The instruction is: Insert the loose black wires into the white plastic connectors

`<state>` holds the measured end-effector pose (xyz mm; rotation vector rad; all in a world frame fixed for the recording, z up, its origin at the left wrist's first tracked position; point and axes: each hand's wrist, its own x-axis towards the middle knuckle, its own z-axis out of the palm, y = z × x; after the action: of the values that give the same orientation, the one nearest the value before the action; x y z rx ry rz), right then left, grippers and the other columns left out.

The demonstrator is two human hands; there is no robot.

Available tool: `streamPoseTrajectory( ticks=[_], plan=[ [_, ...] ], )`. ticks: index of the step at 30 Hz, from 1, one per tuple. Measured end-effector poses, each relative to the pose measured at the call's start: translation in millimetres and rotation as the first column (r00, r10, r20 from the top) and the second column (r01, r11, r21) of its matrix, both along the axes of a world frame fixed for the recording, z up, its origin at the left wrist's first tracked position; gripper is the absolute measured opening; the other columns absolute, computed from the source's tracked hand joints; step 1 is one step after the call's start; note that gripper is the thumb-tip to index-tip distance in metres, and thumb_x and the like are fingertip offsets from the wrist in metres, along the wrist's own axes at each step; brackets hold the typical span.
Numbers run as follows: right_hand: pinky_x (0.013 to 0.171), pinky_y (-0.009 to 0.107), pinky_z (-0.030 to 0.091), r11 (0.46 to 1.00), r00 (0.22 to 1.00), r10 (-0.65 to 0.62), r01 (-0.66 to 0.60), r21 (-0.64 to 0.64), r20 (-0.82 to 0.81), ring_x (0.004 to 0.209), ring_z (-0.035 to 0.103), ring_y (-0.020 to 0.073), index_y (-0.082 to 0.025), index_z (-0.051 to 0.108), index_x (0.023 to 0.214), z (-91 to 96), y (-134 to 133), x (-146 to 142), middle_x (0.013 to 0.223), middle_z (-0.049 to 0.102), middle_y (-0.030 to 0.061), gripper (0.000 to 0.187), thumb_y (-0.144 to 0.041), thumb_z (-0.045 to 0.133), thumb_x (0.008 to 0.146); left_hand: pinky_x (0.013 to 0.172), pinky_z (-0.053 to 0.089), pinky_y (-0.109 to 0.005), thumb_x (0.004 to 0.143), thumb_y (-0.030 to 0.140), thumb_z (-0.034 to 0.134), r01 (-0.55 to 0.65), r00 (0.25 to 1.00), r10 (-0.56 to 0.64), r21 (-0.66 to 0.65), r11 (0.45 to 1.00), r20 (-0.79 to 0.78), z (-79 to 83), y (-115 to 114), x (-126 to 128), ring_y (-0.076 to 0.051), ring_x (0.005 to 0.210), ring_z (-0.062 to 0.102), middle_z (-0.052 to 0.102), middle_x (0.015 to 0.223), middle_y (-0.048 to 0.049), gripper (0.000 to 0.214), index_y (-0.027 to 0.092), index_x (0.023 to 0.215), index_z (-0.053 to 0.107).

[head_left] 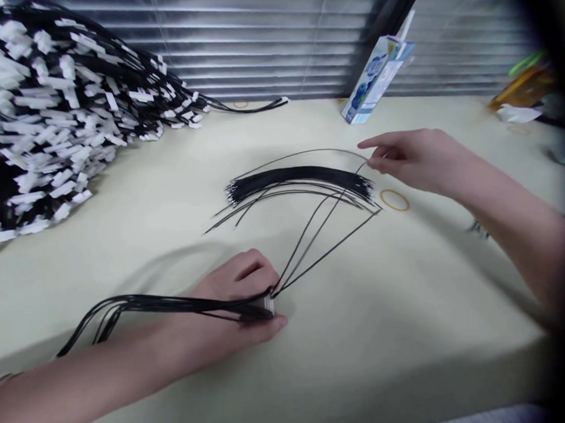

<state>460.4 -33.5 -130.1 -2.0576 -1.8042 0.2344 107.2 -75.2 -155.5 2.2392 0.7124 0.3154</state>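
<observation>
My left hand (241, 303) rests on the pale table (324, 364), closed around a small white connector (269, 304). Black wires (162, 304) from it trail back over my wrist to the left, and a few thin wires (323, 234) run forward to the right. My right hand (415, 158) reaches over the far end of a loose bundle of black wires (299, 181) lying mid-table, index finger and thumb pinched on one wire end (365, 164).
A large heap of black wires with white connectors (34, 107) fills the back left. A rubber band (394, 200) lies beside the bundle. A blue and white carton (374, 80) leans against the blinds. Orange and green items (522, 85) sit at far right.
</observation>
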Motion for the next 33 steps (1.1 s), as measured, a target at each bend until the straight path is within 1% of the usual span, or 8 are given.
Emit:
streamPoseTrajectory(
  ticks=[9, 13, 16, 20, 24, 28, 30, 33],
  plan=[
    [0.062, 0.034, 0.036, 0.997, 0.901, 0.005, 0.026, 0.067, -0.433, 0.077, 0.057, 0.0102, 0.000, 0.054, 0.118, 9.8, 8.3, 19.1, 0.094, 0.063, 0.0151, 0.042, -0.030, 0.039, 0.092, 0.068, 0.038, -0.022, 0.077, 0.025, 0.067, 0.014, 1.000, -0.014, 0.021, 1.000, 0.014, -2.2, 0.9, -0.1, -0.011, 0.078, 0.046, 0.048, 0.083, 0.0050, 0.022, 0.023, 0.083, 0.045],
    [0.062, 0.033, 0.035, 0.997, 0.553, 0.072, -0.072, 0.039, -0.830, 0.079, 0.056, 0.0061, -0.007, 0.060, 0.105, 25.0, -7.7, -14.2, 0.082, 0.060, -0.0023, 0.032, -0.025, 0.037, 0.091, 0.074, 0.039, -0.023, 0.078, 0.026, 0.067, 0.028, 1.000, -0.028, 0.010, 1.000, 0.011, -0.8, 1.5, -0.6, -0.012, 0.085, 0.048, 0.050, 0.093, 0.0035, 0.021, 0.023, 0.086, 0.047],
    [0.064, 0.026, 0.041, 0.975, 0.330, 0.182, -0.183, 0.127, -0.926, 0.072, 0.057, 0.0030, -0.012, 0.064, 0.087, 26.0, -36.9, -64.6, 0.080, 0.061, -0.0045, 0.019, -0.020, 0.046, 0.088, 0.074, 0.040, -0.023, 0.078, 0.023, 0.066, 0.015, 1.000, -0.015, -0.008, 1.000, -0.008, 1.6, 1.5, -0.3, -0.011, 0.086, 0.048, 0.049, 0.095, 0.0031, 0.020, 0.022, 0.085, 0.047],
    [0.052, 0.014, 0.045, 0.890, 0.389, 0.349, -0.422, 0.173, -0.853, 0.062, 0.057, 0.0049, -0.018, 0.068, 0.080, 17.0, -75.2, -125.0, 0.075, 0.063, -0.0020, 0.004, -0.017, 0.067, 0.077, 0.072, 0.039, -0.025, 0.078, 0.025, 0.065, 0.008, 0.999, -0.009, -0.007, 1.000, -0.049, 3.0, 1.2, 1.5, -0.013, 0.083, 0.048, 0.048, 0.089, 0.0031, 0.020, 0.021, 0.084, 0.047],
    [0.066, 0.016, 0.052, 0.762, 0.564, 0.611, -0.609, 0.219, -0.556, 0.076, 0.061, 0.0081, -0.017, 0.068, 0.090, 16.8, -97.4, -151.8, 0.082, 0.065, 0.0018, 0.013, -0.011, 0.060, 0.083, 0.067, 0.038, -0.024, 0.080, 0.025, 0.061, -0.011, 0.999, 0.012, 0.014, 1.000, -0.032, 1.8, 0.1, 2.2, -0.013, 0.079, 0.047, 0.048, 0.085, 0.0038, 0.016, 0.021, 0.082, 0.046],
    [0.078, 0.018, 0.053, 0.541, 0.476, 0.836, -0.798, 0.267, -0.272, 0.085, 0.060, 0.0108, -0.009, 0.064, 0.097, 15.1, -108.3, -157.1, 0.087, 0.067, 0.0066, 0.016, -0.010, 0.051, 0.087, 0.061, 0.034, -0.022, 0.076, 0.013, 0.061, -0.044, 0.999, 0.045, 0.042, 0.998, -0.015, -0.6, -1.0, 1.1, -0.011, 0.072, 0.043, 0.044, 0.079, 0.0067, 0.023, 0.023, 0.083, 0.041],
    [0.077, 0.019, 0.054, 0.571, 0.518, 0.821, -0.755, 0.323, -0.240, 0.084, 0.061, 0.0111, -0.009, 0.063, 0.096, 5.9, -110.5, -158.5, 0.087, 0.068, 0.0062, 0.014, -0.011, 0.052, 0.087, 0.059, 0.034, -0.022, 0.073, 0.012, 0.063, -0.044, 0.999, 0.045, 0.049, 0.998, -0.018, -1.7, -1.3, 0.8, -0.011, 0.070, 0.042, 0.044, 0.078, 0.0071, 0.027, 0.023, 0.083, 0.040],
    [0.076, 0.019, 0.052, 0.745, 0.659, 0.667, -0.574, 0.341, -0.347, 0.082, 0.062, 0.0099, -0.013, 0.064, 0.092, -13.4, -108.0, -161.2, 0.085, 0.068, 0.0031, 0.010, -0.012, 0.056, 0.086, 0.059, 0.035, -0.022, 0.075, 0.018, 0.065, -0.055, 0.998, 0.056, 0.051, 0.997, -0.025, -3.0, -1.5, 1.4, -0.011, 0.071, 0.044, 0.046, 0.080, 0.0068, 0.026, 0.023, 0.083, 0.041]
  ],
)
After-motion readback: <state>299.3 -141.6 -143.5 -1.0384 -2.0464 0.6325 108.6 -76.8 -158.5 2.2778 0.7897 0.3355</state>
